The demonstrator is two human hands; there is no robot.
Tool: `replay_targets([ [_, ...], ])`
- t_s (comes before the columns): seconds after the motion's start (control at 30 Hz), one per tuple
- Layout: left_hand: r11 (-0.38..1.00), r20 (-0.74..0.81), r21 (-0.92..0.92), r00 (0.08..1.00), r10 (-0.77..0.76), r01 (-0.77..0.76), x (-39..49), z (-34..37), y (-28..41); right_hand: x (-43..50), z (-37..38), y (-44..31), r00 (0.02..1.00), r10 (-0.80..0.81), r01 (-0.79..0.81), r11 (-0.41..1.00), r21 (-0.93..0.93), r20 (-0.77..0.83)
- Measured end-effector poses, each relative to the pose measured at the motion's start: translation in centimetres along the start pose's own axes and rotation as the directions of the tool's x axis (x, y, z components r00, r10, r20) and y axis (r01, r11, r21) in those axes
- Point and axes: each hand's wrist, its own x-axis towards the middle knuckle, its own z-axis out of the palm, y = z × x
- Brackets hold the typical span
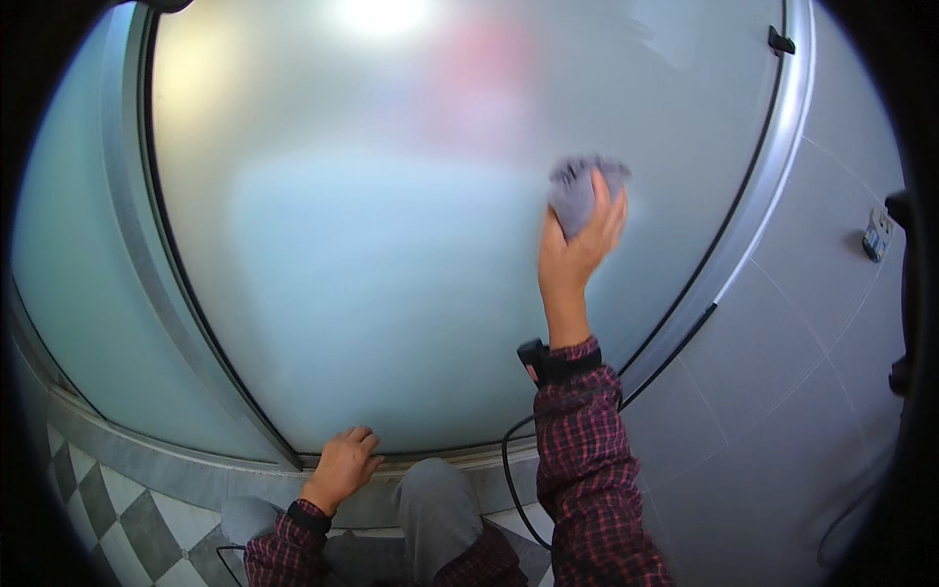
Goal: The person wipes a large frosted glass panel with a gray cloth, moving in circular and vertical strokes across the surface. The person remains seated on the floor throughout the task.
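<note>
A bunched grey cloth (pixel 574 199) is gripped in my right hand (pixel 579 253), which reaches up against the right part of a frosted glass panel (pixel 381 293). The cloth's upper edge looks dark and slightly blurred. Low down, near the panel's bottom edge, my left hand (pixel 342 468) is bent over with no object visible in it. Its fingertips are close to the glass; whether they touch it I cannot tell.
Metal frame strips (pixel 770 198) border the panel, with a small black fitting (pixel 781 42) at upper right. A wall socket (pixel 878 233) sits on the grey tiled wall (pixel 792 323). Below run a stone curb (pixel 187 480) and checkered floor (pixel 150 524). A black cable (pixel 511 469) hangs by my right sleeve.
</note>
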Motion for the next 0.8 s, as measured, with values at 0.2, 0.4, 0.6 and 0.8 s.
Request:
replay_targets([
  [0.2,1.0,0.041,0.005,0.999,0.01,-0.01,0.3,-2.4,-0.5,-16.7,-2.5,4.1,0.985,0.168,-0.162,0.975,-0.153,0.025],
  [0.4,0.999,0.077,-0.013,0.996,-0.042,0.043,-2.4,-5.4,-4.0,-24.8,-2.7,-0.9,0.896,0.433,-0.416,0.895,-0.164,0.093],
  [0.6,0.999,0.009,-0.042,1.0,-0.015,0.015,-3.6,-5.9,-5.3,-11.3,1.8,-6.2,0.985,0.106,-0.098,0.993,-0.063,0.138],
  [0.8,0.999,-0.011,-0.033,0.999,-0.039,0.038,-4.5,-6.9,-5.7,-0.2,7.6,-11.6,0.991,-0.098,0.101,0.994,-0.028,0.086],
])
